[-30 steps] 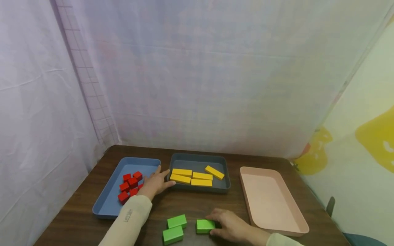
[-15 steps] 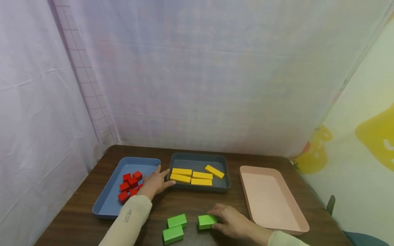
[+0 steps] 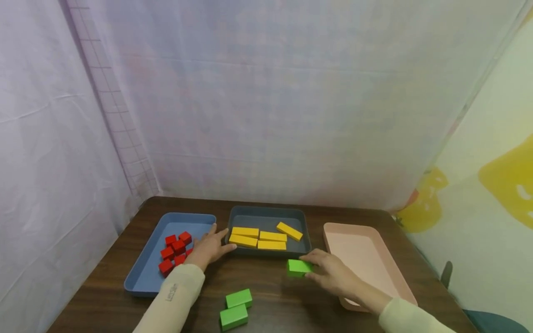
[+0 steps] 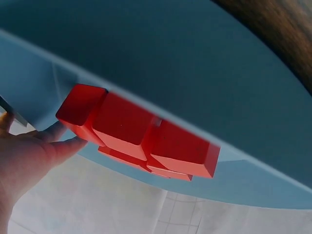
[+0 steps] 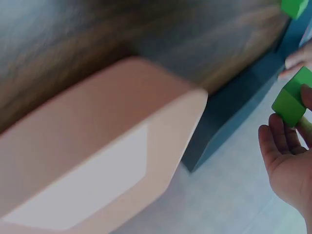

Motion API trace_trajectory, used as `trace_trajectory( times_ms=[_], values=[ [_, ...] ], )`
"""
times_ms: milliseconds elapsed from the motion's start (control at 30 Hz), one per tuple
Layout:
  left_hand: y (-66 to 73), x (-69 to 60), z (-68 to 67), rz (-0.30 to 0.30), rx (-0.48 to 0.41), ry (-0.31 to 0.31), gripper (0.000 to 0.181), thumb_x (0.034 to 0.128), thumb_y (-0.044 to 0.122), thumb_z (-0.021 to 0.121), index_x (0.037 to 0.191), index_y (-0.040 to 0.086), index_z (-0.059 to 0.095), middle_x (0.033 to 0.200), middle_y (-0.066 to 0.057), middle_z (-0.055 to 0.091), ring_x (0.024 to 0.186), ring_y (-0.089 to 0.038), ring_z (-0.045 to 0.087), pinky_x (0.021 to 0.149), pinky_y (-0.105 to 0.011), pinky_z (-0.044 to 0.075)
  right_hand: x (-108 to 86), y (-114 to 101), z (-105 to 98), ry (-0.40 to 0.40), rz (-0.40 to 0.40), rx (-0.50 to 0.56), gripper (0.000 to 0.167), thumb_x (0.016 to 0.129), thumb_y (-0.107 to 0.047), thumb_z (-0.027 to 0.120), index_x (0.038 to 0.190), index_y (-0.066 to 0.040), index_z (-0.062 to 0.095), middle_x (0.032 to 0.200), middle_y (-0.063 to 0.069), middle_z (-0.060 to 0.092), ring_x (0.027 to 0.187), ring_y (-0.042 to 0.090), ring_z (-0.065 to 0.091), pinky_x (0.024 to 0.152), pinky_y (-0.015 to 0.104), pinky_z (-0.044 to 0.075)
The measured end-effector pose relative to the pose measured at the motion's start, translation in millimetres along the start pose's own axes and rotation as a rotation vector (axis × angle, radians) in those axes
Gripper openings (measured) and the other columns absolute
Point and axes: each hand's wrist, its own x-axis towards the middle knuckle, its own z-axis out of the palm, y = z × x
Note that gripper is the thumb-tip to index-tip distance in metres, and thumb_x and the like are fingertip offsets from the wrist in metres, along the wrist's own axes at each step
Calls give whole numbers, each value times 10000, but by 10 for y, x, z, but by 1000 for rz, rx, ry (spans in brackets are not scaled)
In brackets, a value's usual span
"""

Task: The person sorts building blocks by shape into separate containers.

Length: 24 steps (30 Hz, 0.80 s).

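In the head view my right hand (image 3: pixel 331 273) pinches a green block (image 3: pixel 299 268) between thumb and fingers, above the table just left of the pink tray (image 3: pixel 370 259). The right wrist view shows the same green block (image 5: pixel 291 100) at the fingertips. My left hand (image 3: pixel 210 247) lies with spread fingers between the blue tray (image 3: pixel 143 277) and the dark grey tray (image 3: pixel 297 252), over their near rims. Red cubes (image 3: pixel 178 247) sit in the blue tray, some partly covered by the hand. In the left wrist view the left hand's fingers (image 4: pixel 58 146) are close to the red cubes (image 4: pixel 126 122).
Two more green blocks (image 3: pixel 235 307) lie touching on the brown table (image 3: pixel 200 305) near its front. Several yellow blocks (image 3: pixel 272 237) lie in the dark grey tray. A white curtain (image 3: pixel 266 115) hangs behind the table.
My right hand has lifted the green block off the table and carried it away from the front edge and rightward, toward the pink tray. The left hand keeps its place.
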Motion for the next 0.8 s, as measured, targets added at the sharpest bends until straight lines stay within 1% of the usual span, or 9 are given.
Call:
trace_trajectory(
  times_ms=[133,300,400,467,533,567,633,700,800],
  values=[
    [-3,3,0,-4,1,5,716,956,527,592,1538,159,396,1619,-243,137,1389,-534,282,1087,-729,131,20,142,-159,71,44,-54,388,861,-120,775,1225,-24,680,1071,4,663,900,123,616,774,349,537],
    [-4,0,4,-9,3,6,718,952,527,598,1535,156,402,1617,-245,141,1389,-532,284,1083,-732,135,15,372,-332,131,138,-114,388,864,-140,772,1223,-20,685,1047,28,689,888,142,625,748,372,522],
    [-7,3,6,-8,9,5,719,952,531,595,1536,159,402,1617,-244,143,1387,-531,290,1081,-733,143,9,530,-432,161,177,-197,238,884,-236,766,1115,-216,714,977,-81,679,815,96,597,692,349,492],
    [-11,6,8,-8,11,6,719,952,533,595,1536,161,401,1617,-243,146,1386,-530,293,1081,-732,146,2,633,-487,190,210,-240,256,885,-297,765,1132,-330,707,987,-138,676,786,75,574,681,333,465],
    [-12,6,4,-9,11,7,720,952,535,593,1537,163,400,1618,-242,146,1385,-530,294,1081,-732,145,10,732,-529,198,270,-237,273,888,-346,757,1151,-392,700,968,-159,671,740,91,545,670,327,436],
    [-12,7,2,-9,10,8,720,952,534,593,1537,163,399,1618,-241,145,1386,-530,294,1082,-732,144,15,779,-543,201,307,-235,331,889,-354,751,1214,-381,695,1004,-146,686,752,93,556,676,330,444],
    [-16,7,0,-10,9,9,719,952,532,595,1536,162,401,1617,-242,146,1385,-532,293,1082,-732,144,31,861,-559,187,391,-174,430,904,-323,729,1318,-223,669,1085,-32,708,801,146,586,698,357,472],
    [-15,3,-4,-11,7,9,717,953,530,594,1536,160,401,1617,-243,145,1386,-534,291,1082,-731,144,60,935,-569,157,481,-111,452,918,-288,694,1308,-64,653,1102,87,706,852,221,619,725,411,510],
    [-11,-2,-4,-14,3,5,710,957,518,597,1536,157,400,1617,-244,142,1387,-535,286,1083,-730,144,101,1027,-584,127,576,-59,479,923,-245,646,1277,74,610,1135,211,673,941,308,633,776,495,524]
  ],
)
